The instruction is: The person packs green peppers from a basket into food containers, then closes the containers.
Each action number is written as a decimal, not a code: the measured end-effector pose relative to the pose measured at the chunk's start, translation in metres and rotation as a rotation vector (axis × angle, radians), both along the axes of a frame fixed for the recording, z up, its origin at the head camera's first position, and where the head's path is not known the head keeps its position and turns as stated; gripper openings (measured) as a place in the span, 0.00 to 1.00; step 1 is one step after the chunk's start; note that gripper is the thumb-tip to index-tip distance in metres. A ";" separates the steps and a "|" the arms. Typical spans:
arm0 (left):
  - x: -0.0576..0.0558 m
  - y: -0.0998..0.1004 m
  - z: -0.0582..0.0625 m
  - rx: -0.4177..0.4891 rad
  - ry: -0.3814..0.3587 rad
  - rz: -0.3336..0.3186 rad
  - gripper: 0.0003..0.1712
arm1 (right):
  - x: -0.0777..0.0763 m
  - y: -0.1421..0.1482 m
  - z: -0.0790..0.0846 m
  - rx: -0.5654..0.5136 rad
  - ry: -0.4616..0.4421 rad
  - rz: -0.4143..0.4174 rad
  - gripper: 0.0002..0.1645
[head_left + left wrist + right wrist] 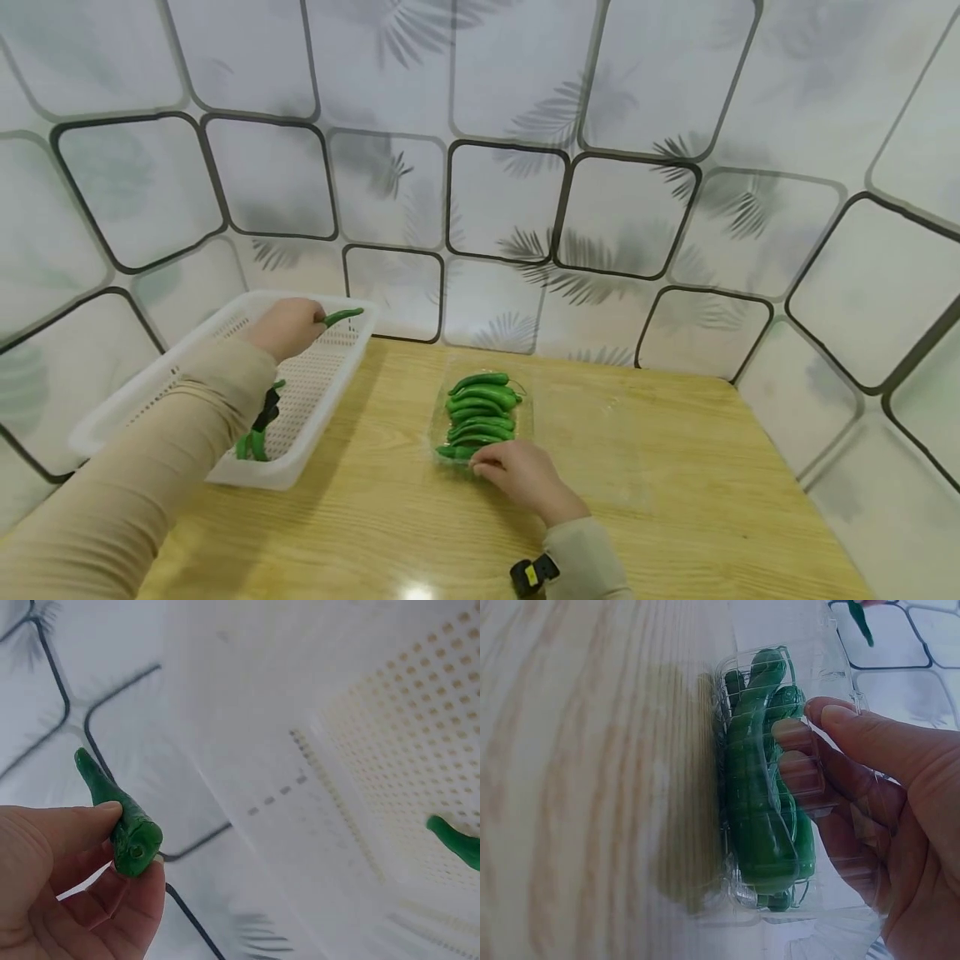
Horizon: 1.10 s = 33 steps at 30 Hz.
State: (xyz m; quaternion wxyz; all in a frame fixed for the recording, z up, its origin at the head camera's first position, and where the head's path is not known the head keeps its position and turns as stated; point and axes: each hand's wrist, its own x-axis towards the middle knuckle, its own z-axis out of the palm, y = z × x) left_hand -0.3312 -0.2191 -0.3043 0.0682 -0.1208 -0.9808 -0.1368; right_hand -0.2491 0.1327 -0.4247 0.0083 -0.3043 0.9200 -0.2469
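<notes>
My left hand [288,327] pinches a green chili pepper [343,317] between thumb and fingers, above the far end of the white plastic basket [339,400]. In the left wrist view the blunt stem end of this pepper [129,829] faces the camera. A clear plastic container [528,412] on the table holds a row of several green peppers [480,408] lying side by side. At its near right corner, my right hand [521,475] grips the container's edge. Seen from the right wrist, some fingers [799,772] show through the clear plastic beside the peppers [757,795].
More green peppers [252,446] lie in the near part of the basket, partly hidden by the left sleeve [187,433]. A transparent sheet of plastic [592,442] lies to the container's right on the wooden table [712,500]. A patterned wall covering [510,200] stands behind.
</notes>
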 end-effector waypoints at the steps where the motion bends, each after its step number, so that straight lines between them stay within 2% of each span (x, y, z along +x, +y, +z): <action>1: -0.001 0.006 0.001 0.005 0.004 -0.007 0.10 | 0.000 0.001 0.000 0.000 0.000 -0.001 0.09; 5: -0.001 0.032 0.003 0.032 -0.002 -0.040 0.10 | -0.001 0.004 0.000 0.006 -0.005 -0.004 0.09; 10: 0.002 0.065 0.005 0.039 0.000 -0.113 0.07 | -0.002 0.007 0.000 0.020 0.005 -0.005 0.09; 20: 0.009 0.136 0.003 -0.066 -0.061 -0.278 0.08 | -0.002 0.007 0.003 -0.006 0.005 -0.011 0.08; 23: 0.009 0.155 -0.004 -0.105 -0.082 -0.312 0.07 | -0.003 0.006 0.002 -0.012 0.024 -0.004 0.08; 27: 0.005 0.174 -0.022 -0.155 -0.118 -0.335 0.06 | -0.004 0.004 0.000 -0.018 0.042 0.003 0.07; 33: 0.000 0.190 -0.049 -0.273 -0.054 -0.324 0.08 | -0.005 -0.002 -0.003 -0.015 0.043 0.020 0.07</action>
